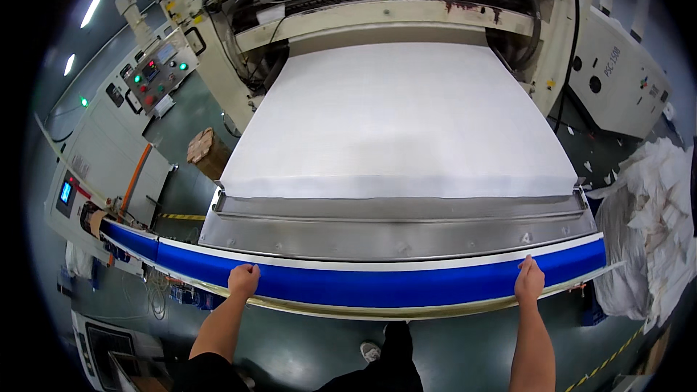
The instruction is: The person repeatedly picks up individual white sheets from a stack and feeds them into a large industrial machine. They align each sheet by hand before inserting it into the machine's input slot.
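A long blue conveyor belt (385, 287) runs across in front of me, with a narrow white strip (377, 266) along its far edge. My left hand (244, 280) is over the belt's left part, fingers curled closed. Towards the belt's right end, my right hand (530, 280) is also closed, its fingertips near the white strip. Whatever either hand may be pinching is too small or hidden to make out. Beyond the belt lies a grey metal plate (392, 236). A wide white sheet (406, 123) comes down from the machine, its near edge resting at the plate.
The large cream machine (385, 16) spans the back. A control panel (158, 72) with lit buttons stands at the left, near a cardboard box (208, 152). Crumpled white sheeting (646, 225) is heaped beside the belt's right end. A pale cabinet (617, 76) stands at the back right.
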Demonstrator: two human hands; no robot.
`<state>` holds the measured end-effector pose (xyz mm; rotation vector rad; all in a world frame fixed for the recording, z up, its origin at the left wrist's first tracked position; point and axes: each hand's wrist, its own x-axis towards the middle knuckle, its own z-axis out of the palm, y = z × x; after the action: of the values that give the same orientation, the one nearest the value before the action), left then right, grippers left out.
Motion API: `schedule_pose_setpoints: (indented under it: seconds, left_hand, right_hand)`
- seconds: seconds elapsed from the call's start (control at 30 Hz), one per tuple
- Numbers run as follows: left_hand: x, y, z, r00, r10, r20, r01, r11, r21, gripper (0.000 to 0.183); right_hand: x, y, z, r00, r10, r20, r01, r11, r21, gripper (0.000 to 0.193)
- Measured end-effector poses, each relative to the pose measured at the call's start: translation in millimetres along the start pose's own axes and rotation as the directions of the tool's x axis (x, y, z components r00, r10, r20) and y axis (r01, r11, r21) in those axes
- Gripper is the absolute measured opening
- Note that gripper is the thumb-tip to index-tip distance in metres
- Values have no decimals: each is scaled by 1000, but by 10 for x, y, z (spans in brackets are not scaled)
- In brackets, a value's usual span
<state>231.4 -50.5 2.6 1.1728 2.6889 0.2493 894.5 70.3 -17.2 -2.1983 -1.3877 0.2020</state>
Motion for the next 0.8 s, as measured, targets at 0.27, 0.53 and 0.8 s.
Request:
schedule_pose_setpoints:
  seconds: [0.27,0.53,0.8]
  left_hand:
    - [-2,33,-50,1000,-26,1,26,998,49,32]
    - [16,3,-3,999,-1,54,-5,995,99,34]
    - [-12,114,-116,996,-35,86,29,997,71,32]
  right_hand:
    - [31,-115,-37,998,-25,60,32,992,-119,43]
    - [38,-108,-20,997,-60,53,67,989,-130,40]
    - [53,44,15,994,-61,91,69,994,-80,38]
